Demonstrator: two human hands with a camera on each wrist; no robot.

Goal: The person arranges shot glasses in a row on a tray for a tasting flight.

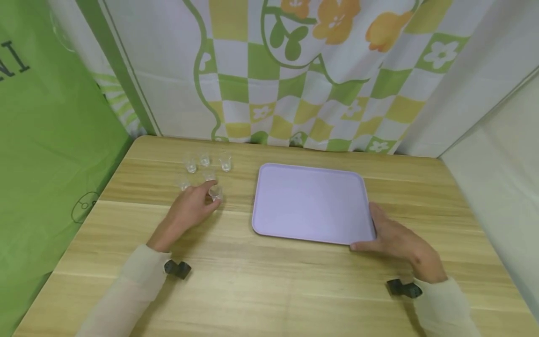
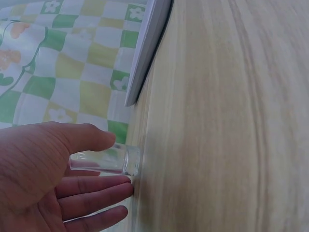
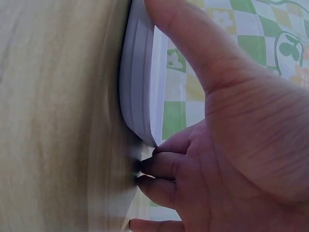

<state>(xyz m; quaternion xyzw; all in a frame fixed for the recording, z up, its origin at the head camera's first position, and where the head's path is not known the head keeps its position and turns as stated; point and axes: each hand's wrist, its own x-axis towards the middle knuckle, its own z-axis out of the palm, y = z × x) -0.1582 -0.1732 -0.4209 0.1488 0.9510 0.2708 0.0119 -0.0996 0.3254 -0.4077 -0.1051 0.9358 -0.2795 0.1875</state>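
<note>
My left hand (image 1: 189,208) holds a small clear shot glass (image 1: 215,193) between thumb and index finger. In the left wrist view that glass (image 2: 108,160) has its thick base at or just above the tabletop; I cannot tell if they touch. Several similar glasses stand behind this hand, among them one glass (image 1: 225,164) at the back. A flat lilac tray (image 1: 311,203) lies on the table to the right. My right hand (image 1: 396,236) grips its near right corner, the thumb at the near edge. In the right wrist view, fingertips touch the tray's rim (image 3: 137,82).
The wooden table (image 1: 261,285) carries all of this. A checkered, flowered curtain (image 1: 303,93) hangs along its back edge. Green cloth (image 1: 54,154) covers the left side, and a pale wall (image 1: 501,154) stands on the right. Black wrist devices (image 1: 178,269) are worn at both cuffs.
</note>
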